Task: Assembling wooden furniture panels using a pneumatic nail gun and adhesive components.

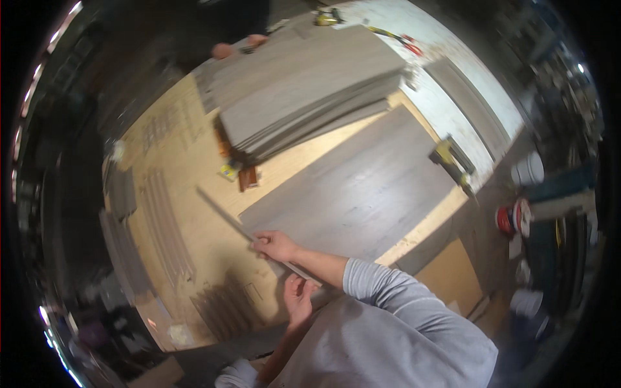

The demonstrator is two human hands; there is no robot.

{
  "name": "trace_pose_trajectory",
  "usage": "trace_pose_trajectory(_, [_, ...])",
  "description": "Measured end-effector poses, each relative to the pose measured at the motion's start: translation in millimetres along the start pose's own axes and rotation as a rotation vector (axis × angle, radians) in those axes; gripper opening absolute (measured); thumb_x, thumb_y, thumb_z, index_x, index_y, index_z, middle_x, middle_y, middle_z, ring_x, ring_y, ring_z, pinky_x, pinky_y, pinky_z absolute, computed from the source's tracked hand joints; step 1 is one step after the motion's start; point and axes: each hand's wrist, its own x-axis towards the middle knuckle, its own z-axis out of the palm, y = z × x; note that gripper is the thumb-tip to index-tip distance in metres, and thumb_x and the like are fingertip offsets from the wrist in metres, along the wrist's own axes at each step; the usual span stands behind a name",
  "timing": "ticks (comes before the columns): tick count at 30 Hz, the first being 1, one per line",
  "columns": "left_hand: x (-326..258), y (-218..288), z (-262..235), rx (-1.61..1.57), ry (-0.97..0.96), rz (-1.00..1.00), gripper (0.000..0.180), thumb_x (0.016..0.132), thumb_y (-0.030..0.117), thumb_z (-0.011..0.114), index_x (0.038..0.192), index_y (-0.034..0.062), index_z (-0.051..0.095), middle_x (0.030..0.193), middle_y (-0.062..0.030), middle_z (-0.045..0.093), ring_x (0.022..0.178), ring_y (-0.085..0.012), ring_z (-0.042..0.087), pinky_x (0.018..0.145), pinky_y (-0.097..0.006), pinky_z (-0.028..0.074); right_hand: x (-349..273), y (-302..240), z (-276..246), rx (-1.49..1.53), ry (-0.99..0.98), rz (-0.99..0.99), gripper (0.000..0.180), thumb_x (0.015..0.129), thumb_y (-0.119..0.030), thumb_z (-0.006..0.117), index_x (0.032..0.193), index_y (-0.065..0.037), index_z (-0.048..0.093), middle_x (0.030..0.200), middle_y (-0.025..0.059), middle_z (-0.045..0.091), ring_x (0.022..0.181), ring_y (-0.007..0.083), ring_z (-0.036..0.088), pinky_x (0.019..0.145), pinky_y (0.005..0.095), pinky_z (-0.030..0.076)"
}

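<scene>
Leaning over a pale wooden surface (210, 236), a person in grey handles one thin strip (223, 211). Nearest the body, the left grip (299, 301) is at the strip's near end; whether it is closed on the strip, I cannot tell. Just beyond, the right grip (274, 246) pinches the strip between thumb and fingers. The strip slants away to the left, past the near left corner of a flat grey-brown panel (362, 187).

To the left, a blurred row of near strips (226, 312) lies close to the person, with a row of long strips (166, 223) farther along.

The work on this panel looks barely begun: its top shows no strip attached, the one in hand is not visibly joined to anything, and both rows seem left to handle. A yellow-and-black nail gun (451, 160), not in hand, lies at the panel's right end.

Farther off is a stack (310, 84) of similar panels; whether those are finished cannot be told. Past it, a co-worker's hands (223, 51) show at the far edge.
</scene>
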Motion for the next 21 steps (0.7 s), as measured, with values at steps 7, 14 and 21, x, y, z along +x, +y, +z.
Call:
trace_pose_trajectory(7, [23.0,8.2,31.3,0.452,-0.304,-0.115,0.030,0.098,0.003,0.065,0.127,-0.0020,0.061,0.105,-0.0043,0.069,0.094,-0.0092,0.063,0.086,-0.024,0.051,-162.6,37.4,-155.9,-0.550,0.236,-0.329,0.059,0.089,-0.040,0.078,0.139,-0.011,0.063,0.127,0.0156,0.070,0.110,0.0221,0.068,0.095,0.0334,0.051])
trace_pose_trajectory(14, [48.8,81.2,97.9,1.134,-0.265,0.617,0.040,0.084,0.012,0.076,0.122,0.0046,0.066,0.122,-0.0124,0.067,0.111,-0.0271,0.065,0.096,-0.039,0.051,-239.0,32.9,-238.8,-0.296,0.026,-0.036,0.056,0.091,-0.027,0.077,0.141,-0.008,0.060,0.120,0.0096,0.073,0.101,0.0153,0.068,0.085,0.0296,0.053])
trace_pose_trajectory(21, [38.3,85.9,83.6,0.969,0.019,0.616,0.059,0.078,0.008,0.081,0.133,0.0051,0.059,0.140,-0.0188,0.054,0.130,-0.0353,0.052,0.107,-0.044,0.045,-193.9,19.4,-211.3,0.040,-0.125,0.087,0.053,0.100,-0.016,0.066,0.150,-0.006,0.050,0.129,0.0060,0.069,0.102,0.0122,0.067,0.081,0.0255,0.053])
